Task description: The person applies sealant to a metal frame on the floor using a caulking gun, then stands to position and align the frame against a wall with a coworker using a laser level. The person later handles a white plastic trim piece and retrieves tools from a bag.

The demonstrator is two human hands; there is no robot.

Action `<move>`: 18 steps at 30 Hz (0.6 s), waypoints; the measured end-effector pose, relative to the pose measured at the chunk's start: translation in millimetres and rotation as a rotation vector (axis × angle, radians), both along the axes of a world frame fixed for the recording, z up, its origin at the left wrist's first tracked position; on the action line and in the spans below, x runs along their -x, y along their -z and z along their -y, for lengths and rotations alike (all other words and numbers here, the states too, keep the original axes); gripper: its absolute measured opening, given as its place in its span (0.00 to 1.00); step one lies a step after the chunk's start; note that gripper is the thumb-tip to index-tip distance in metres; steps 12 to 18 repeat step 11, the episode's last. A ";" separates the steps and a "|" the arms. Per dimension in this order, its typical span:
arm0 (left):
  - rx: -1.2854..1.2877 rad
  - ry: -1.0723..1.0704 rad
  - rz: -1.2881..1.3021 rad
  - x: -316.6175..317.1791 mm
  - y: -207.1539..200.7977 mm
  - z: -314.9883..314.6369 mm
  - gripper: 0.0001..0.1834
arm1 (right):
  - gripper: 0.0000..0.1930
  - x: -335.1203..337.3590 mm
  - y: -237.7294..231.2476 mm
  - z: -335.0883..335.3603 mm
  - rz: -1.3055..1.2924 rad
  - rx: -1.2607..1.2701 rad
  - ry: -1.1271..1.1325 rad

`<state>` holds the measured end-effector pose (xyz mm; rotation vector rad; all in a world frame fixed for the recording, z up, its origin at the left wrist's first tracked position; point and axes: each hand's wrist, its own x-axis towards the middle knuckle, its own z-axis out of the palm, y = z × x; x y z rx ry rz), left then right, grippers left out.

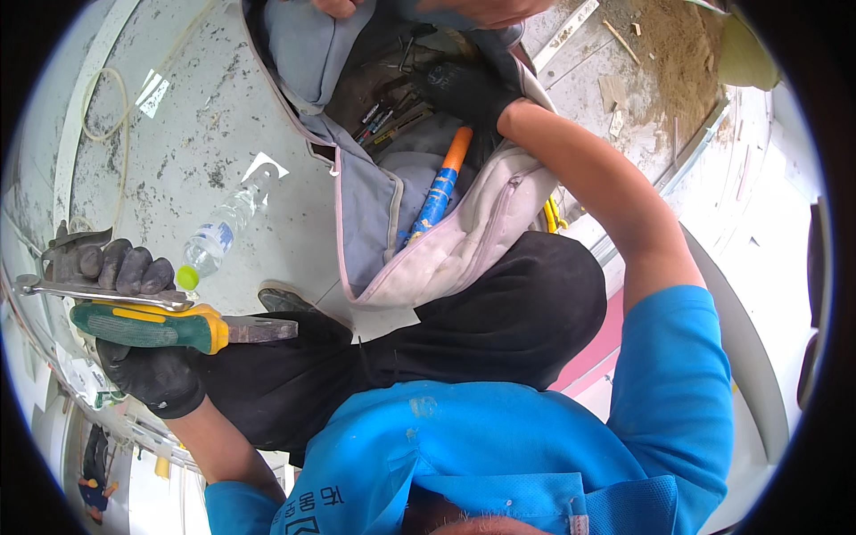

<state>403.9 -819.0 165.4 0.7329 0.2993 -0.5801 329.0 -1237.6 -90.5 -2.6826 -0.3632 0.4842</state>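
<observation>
My left hand (156, 379), in a black glove, is closed around a chisel-like tool (147, 326) with a green and yellow handle and a short flat blade. The same fingers hold a metal wrench (107, 292) against it. A soft grey tool bag (361, 192) gapes open before my knees. My right hand (459, 89), also gloved in black, reaches down inside it; its fingers are partly hidden in the dark interior. Near that hand lie several pens and small tools (379, 120). A blue and orange handle (443, 183) leans against the bag's near side.
Another person's hands (486, 9) are at the bag's far edge. A clear plastic bottle (214, 241) with a green cap lies on the floor left of it. Brown sawdust-like debris (682, 62) and strips lie at far right. A thin hose (123, 134) curls at far left.
</observation>
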 end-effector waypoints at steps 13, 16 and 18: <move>-0.101 0.037 0.127 0.7 -1.7 11.4 0.30 | 0.29 -14.8 -35.9 -31.1 -0.267 -0.023 -0.164; -0.101 0.037 0.127 0.7 -1.7 11.4 0.30 | 0.29 -14.8 -35.9 -31.1 -0.267 -0.023 -0.164; -0.101 0.037 0.127 0.7 -1.7 11.4 0.30 | 0.29 -14.8 -35.9 -31.1 -0.267 -0.023 -0.164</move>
